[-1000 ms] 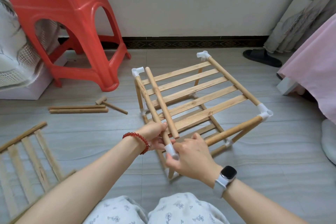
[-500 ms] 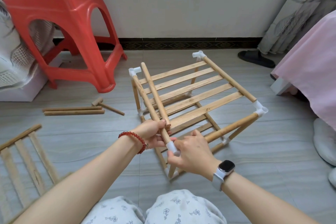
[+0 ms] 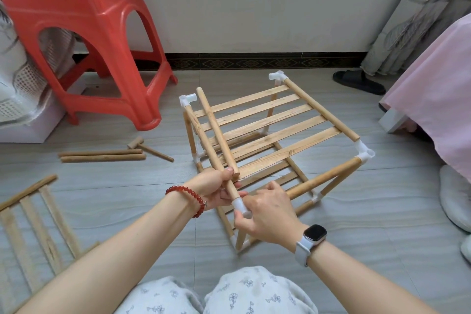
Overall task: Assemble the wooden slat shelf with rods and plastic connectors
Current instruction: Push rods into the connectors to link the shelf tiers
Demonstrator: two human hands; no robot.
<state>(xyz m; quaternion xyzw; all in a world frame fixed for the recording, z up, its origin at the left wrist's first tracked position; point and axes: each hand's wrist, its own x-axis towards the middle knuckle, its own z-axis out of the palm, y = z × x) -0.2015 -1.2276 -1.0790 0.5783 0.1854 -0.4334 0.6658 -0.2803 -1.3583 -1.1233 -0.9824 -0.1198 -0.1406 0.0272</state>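
Note:
The part-built shelf point(image 3: 270, 125) stands on the floor in front of me, a wooden slat panel on top with white plastic connectors point(image 3: 365, 153) at its corners. A loose rod point(image 3: 216, 130) lies across the slats along the left side. My left hand point(image 3: 214, 187) grips the shelf's left side rod point(image 3: 204, 145) near its front end. My right hand point(image 3: 266, 214) pinches the white connector point(image 3: 240, 206) at that rod's front corner. The front rod point(image 3: 323, 178) runs from under my right hand to the right corner connector.
A second slat panel point(image 3: 33, 224) lies on the floor at lower left. Two spare rods point(image 3: 102, 155) and a small wooden mallet point(image 3: 149, 149) lie left of the shelf. A red plastic stool point(image 3: 84, 41) stands behind them. A pink bedcover point(image 3: 438, 89) and slipper point(image 3: 356, 81) are at right.
The loose rod on the slats has shifted a little away from me. My hands stay at the front left corner; the view has drifted slightly.

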